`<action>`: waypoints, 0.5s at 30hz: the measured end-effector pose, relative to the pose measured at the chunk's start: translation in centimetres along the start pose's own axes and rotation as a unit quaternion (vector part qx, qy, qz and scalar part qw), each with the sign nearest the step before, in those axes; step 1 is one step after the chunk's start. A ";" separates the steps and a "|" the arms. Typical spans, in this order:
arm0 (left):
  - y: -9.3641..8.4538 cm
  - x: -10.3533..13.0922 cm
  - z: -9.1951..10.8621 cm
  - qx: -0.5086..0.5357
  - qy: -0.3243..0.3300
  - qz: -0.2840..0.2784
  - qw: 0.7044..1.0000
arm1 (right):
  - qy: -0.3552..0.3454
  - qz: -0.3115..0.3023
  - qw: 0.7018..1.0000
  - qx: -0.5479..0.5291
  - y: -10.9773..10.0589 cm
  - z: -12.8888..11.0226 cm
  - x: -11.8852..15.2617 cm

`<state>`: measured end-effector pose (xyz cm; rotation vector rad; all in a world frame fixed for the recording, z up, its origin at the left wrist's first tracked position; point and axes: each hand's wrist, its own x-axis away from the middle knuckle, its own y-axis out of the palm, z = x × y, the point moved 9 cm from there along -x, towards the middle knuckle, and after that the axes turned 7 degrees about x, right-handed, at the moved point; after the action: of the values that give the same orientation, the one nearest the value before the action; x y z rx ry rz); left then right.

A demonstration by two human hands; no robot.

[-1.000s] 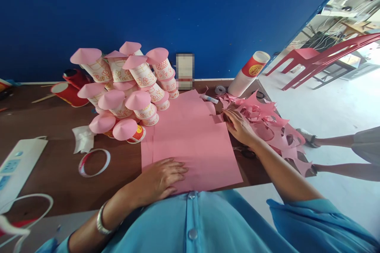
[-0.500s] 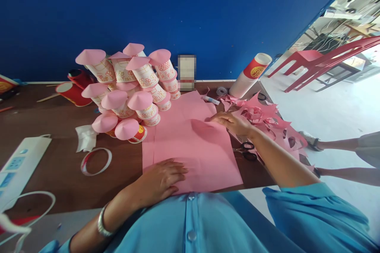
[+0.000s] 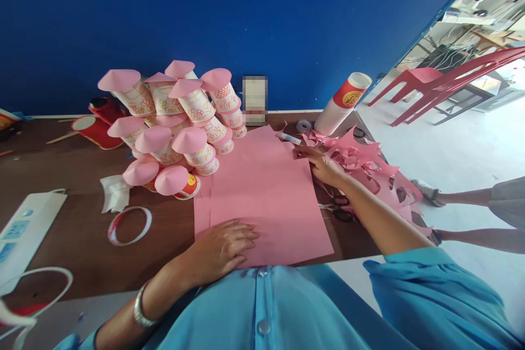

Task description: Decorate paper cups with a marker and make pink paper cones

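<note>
A large pink paper sheet (image 3: 262,191) lies flat on the brown table, over another pink sheet whose edge shows at left. My left hand (image 3: 223,243) rests on the near left part of the paper, fingers stretched out and palm down. At the sheet's far right corner is my right hand (image 3: 322,165), its index finger extended over a smaller pink piece; the other fingers are partly hidden. Just beyond those fingertips lies a glue stick (image 3: 289,138). Black-handled scissors (image 3: 340,209) lie by the paper's right edge, below my right forearm.
Paper cups with pink cone tops (image 3: 191,99) stand clustered at left. A leaning cup stack (image 3: 342,104), a tape roll (image 3: 304,126) and pink paper scraps (image 3: 369,156) lie to the right. A power strip (image 3: 30,229) and paper ring (image 3: 129,226) are at left. Another person's legs (image 3: 463,199) show right.
The raised bulge in the pink sheet has flattened. My right hand has moved slightly up, off the sheet's lifted edge to its far corner. My left hand stays in place.
</note>
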<state>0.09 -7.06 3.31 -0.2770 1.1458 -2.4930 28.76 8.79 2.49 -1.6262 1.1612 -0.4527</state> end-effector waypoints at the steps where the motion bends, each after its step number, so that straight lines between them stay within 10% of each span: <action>1: 0.0 -0.1 0.1 -0.001 0.002 0.001 1.000 | 0.013 0.006 1.000 0.011 -0.1 0.9 -0.6; 8: 0.0 -1.1 0.5 0.010 0.019 0.012 1.000 | 0.054 0.032 0.996 0.066 -0.6 2.4 -3.9; 15: 0.2 -1.7 0.6 -0.007 0.024 0.024 0.999 | 0.046 0.061 0.977 0.197 -1.2 -5.0 -3.4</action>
<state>1.88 -6.91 3.53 -0.1916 1.1763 -2.4630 23.99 9.13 6.36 -1.1953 1.1486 -0.6404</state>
